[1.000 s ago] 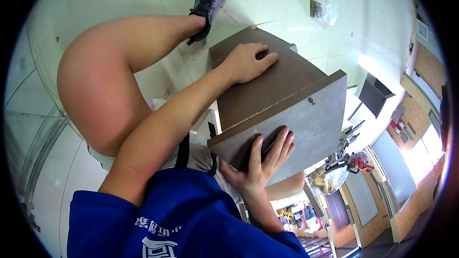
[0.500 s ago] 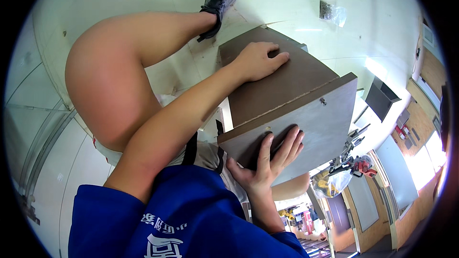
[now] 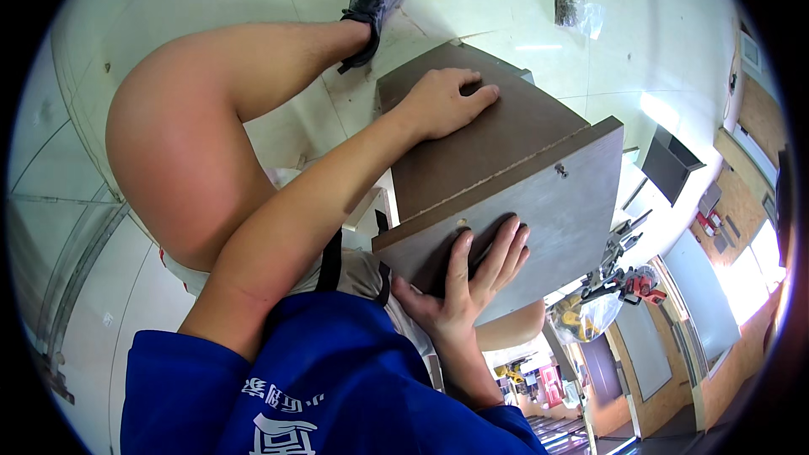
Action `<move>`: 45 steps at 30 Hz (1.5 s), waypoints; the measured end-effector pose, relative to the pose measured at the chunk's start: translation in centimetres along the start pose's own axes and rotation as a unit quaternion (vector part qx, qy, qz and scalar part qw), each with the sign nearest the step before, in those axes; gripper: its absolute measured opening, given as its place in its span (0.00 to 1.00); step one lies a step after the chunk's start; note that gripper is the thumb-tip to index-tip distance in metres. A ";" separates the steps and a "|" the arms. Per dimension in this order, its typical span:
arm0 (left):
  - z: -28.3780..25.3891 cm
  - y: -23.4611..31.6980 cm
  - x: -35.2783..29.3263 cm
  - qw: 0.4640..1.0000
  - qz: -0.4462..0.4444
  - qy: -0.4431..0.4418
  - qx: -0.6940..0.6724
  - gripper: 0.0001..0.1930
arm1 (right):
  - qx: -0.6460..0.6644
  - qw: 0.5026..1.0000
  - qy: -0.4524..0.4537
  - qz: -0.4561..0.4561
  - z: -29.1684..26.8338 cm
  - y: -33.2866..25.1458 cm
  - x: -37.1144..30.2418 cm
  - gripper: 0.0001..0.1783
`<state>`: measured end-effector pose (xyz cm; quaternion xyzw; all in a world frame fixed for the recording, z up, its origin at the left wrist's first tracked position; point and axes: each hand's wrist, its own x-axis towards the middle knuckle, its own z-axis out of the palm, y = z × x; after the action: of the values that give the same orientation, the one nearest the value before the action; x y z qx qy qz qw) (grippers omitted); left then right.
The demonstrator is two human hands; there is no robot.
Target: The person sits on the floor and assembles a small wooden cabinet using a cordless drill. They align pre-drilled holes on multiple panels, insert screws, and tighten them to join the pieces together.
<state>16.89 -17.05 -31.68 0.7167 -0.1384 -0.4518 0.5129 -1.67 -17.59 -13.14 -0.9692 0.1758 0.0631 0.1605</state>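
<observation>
A brown-grey box-like furniture piece [image 3: 480, 147] stands between my legs. Along its near side runs a board with a smooth grey face [image 3: 560, 219]. A small metal fitting [image 3: 561, 170] sticks out of that face, and a small round hole [image 3: 462, 223] shows nearer my fingers. My left hand [image 3: 447, 103] rests palm down on the brown upper panel with its fingers loosely bent. Pressed against the grey face is my right hand [image 3: 476, 282], fingers spread and thumb toward the lower left corner of the board. The inside of the box is hidden.
A small clear bag with dark bits [image 3: 577, 15] lies on the pale tiled floor. To the right are a dark panel piece [image 3: 670, 164], red power tools [image 3: 642, 285] and a plastic bag with yellow items [image 3: 586, 318]. My shoe [image 3: 377, 4] stands beyond the box.
The view has shifted slightly, so everything sits a little further left and up. Both hands keep their places on the box.
</observation>
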 end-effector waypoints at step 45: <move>-0.6 6.6 -2.1 0.998 0.042 -0.009 0.054 0.35 | 0.031 0.999 0.024 0.007 -0.1 0.1 0.3 0.47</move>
<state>17.97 -18.16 -24.95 0.7328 -0.1970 -0.4283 0.4907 -1.39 -17.80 -13.10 -0.9639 0.1880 0.0355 0.1853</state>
